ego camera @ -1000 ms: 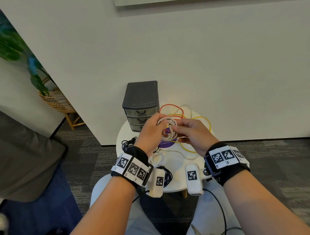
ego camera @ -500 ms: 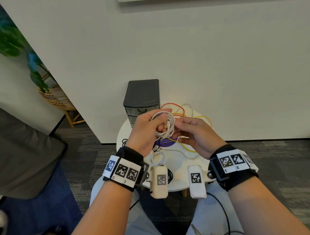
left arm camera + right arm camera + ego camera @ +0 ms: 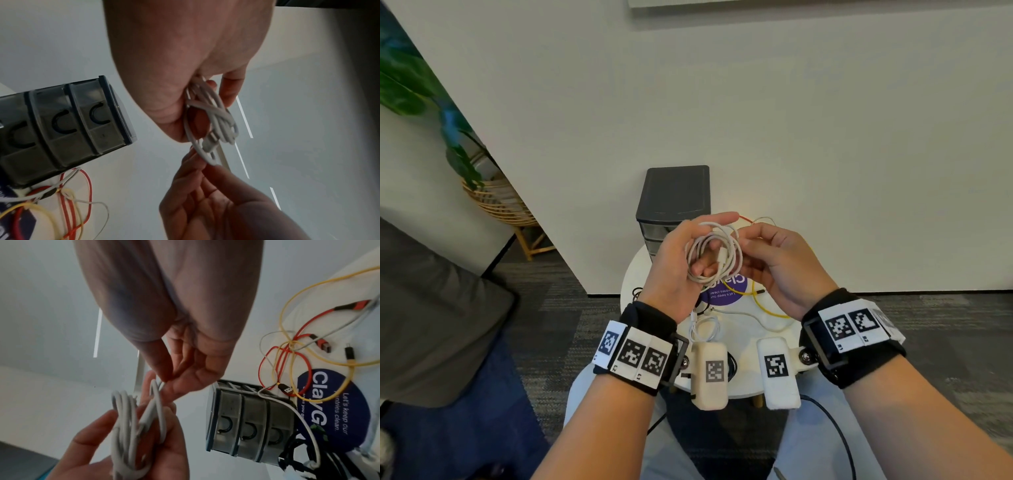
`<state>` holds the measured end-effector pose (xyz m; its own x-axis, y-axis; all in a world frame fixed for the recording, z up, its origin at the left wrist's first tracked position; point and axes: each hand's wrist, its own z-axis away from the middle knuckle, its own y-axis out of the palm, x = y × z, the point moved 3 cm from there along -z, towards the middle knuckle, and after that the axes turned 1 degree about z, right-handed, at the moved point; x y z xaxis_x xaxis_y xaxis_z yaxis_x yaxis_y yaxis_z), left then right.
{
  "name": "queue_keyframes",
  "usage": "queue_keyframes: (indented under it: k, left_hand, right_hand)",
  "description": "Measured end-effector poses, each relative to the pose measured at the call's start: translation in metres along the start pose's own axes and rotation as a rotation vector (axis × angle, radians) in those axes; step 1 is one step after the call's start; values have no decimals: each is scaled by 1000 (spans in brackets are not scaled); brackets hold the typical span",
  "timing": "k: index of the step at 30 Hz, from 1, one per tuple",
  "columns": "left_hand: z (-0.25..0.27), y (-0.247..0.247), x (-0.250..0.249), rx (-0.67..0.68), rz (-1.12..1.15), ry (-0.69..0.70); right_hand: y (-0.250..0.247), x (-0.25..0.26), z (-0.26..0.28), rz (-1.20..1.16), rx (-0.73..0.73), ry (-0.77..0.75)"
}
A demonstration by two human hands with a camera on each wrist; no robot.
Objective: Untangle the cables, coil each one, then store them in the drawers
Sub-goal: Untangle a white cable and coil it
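While the left hand (image 3: 681, 260) clasps the thin white rubbery cable coil (image 3: 714, 255) above the round white table (image 3: 784, 329), the right hand (image 3: 780, 263) pinches one strand; light, springy loops look likeliest to unwind, so gripping across all turns seems wisest.

Left hand (image 3: 674, 263) fingers curled gripping, right hand (image 3: 780, 263) pinching, both raised
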<state>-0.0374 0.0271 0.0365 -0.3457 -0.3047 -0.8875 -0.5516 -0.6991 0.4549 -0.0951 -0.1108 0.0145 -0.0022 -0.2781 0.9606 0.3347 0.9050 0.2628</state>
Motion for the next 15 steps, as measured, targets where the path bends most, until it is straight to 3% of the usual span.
queue_keyframes:
  k: [6, 10, 15]
  left_hand:
    - [-6, 2, 1, -106, -188, -9]
    - [-4, -1, 6, -49, -284, -10]
    - [-3, 1, 3, 11, -243, 35]
  right_hand:
    - [7, 2, -4, 49, -99, -51]
    - [8, -2, -4, 67, -38, 49]
    - [7, 2, 1, 89, -7, 100]
